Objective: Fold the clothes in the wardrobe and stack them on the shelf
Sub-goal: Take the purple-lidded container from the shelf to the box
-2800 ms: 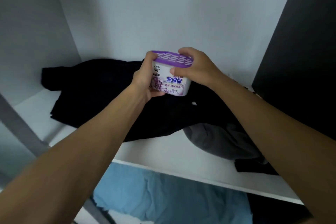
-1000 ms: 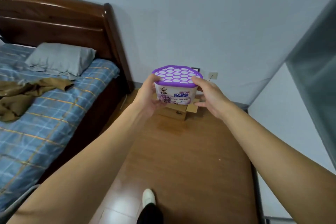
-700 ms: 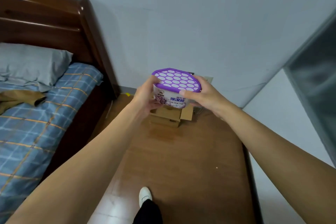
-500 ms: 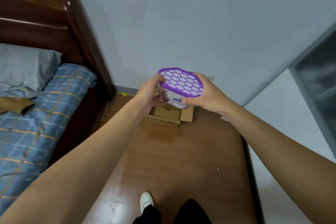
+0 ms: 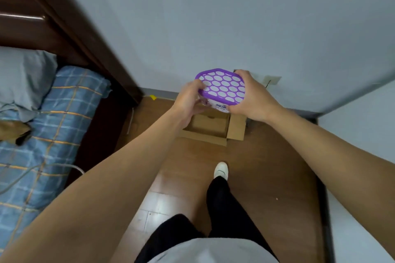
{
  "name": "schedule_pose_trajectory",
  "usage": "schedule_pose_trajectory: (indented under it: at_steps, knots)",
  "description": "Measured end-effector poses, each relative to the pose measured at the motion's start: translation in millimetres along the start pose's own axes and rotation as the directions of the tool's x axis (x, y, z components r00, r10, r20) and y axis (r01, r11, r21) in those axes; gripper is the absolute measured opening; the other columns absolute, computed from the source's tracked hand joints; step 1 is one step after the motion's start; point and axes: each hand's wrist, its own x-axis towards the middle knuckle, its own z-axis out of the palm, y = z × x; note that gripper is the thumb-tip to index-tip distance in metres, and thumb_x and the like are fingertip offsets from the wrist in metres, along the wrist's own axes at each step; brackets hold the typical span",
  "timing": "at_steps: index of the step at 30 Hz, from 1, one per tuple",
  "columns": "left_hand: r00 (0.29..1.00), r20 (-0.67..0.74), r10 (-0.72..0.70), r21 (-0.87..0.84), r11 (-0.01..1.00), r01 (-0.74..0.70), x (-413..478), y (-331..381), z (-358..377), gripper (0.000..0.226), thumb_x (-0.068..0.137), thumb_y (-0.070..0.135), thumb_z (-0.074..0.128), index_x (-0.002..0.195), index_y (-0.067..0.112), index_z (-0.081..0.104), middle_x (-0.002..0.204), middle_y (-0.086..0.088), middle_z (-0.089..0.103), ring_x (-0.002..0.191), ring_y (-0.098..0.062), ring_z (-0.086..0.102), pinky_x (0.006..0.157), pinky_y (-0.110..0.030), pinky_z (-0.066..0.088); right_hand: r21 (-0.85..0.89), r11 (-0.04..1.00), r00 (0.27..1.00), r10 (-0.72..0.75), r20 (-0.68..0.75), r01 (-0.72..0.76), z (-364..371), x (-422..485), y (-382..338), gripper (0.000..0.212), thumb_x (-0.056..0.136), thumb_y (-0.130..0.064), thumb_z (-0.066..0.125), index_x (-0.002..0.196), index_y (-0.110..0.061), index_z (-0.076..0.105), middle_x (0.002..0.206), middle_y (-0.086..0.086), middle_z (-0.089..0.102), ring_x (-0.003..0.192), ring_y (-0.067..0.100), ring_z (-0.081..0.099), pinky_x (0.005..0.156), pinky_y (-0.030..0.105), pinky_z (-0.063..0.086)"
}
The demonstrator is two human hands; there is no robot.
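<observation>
Left grip [image 5: 190,100], right grip [image 5: 250,100] clasped purple-lidded tub [image 5: 220,87] above cardboard box [image 5: 208,126] at 12 o'clock. Neither free for garments; folding, stacking judged not begun.

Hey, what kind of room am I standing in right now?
Probably a bedroom: on the left are a dark wooden headboard, a grey pillow and a blue plaid bedsheet, beside a wood floor.

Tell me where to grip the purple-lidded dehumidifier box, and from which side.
Grip the dehumidifier box by its opposite side walls, just under the purple lid rim, coming from left and right as the left hand and right hand do. The flat perforated lid offers no handle.
</observation>
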Motion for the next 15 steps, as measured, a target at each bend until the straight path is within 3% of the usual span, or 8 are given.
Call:
schedule_pose_trajectory:
  at_steps: [4,7,11,15]
  knots:
    - [0.996,-0.091,0.002,0.158,0.987,0.012,74.3,-8.2,1.8,0.034,0.087,0.022,0.072,0.120,0.017,0.062,0.109,0.002,0.070,0.094,-0.013,0.069,0.065,-0.027,0.060,-0.062,0.996,0.998,0.064,0.021,-0.063,19.7,57.0,44.5,0.097,0.068,-0.037,0.091,0.142,-0.023,0.031,0.137,0.000,0.048,0.126,0.018,0.050,0.093,0.038,0.056]
    - [0.997,-0.082,0.017,0.298,0.955,0.008,123.2,-22.9,1.6,0.043,0.085,0.019,0.079,0.125,0.013,0.064,0.115,-0.001,0.071,0.100,-0.016,0.070,0.076,-0.033,0.062,-0.058,0.991,0.991,0.127,0.046,-0.125,37.7,85.4,79.9,0.098,0.070,-0.032,0.090,0.145,-0.023,0.028,0.140,0.002,0.045,0.130,0.018,0.047,0.095,0.039,0.055]
    - [0.997,-0.073,-0.017,0.387,0.921,0.044,185.2,-59.5,4.0,0.039,0.090,0.017,0.072,0.128,0.012,0.062,0.119,-0.003,0.068,0.105,-0.021,0.068,0.084,-0.044,0.062,-0.042,0.985,0.979,0.171,0.106,-0.168,70.8,123.9,130.2,0.098,0.071,-0.027,0.090,0.147,-0.020,0.028,0.143,0.003,0.044,0.132,0.018,0.045,0.098,0.039,0.053]
    - [0.997,-0.066,-0.036,0.409,0.911,0.060,253.1,-125.5,-0.1,0.036,0.099,0.025,0.060,0.134,0.016,0.056,0.122,-0.002,0.067,0.101,-0.016,0.068,0.077,-0.032,0.061,-0.051,0.973,0.965,0.228,0.130,-0.223,127.4,166.5,196.2,0.095,0.070,-0.026,0.090,0.144,-0.018,0.031,0.142,0.004,0.045,0.130,0.018,0.047,0.098,0.039,0.053]
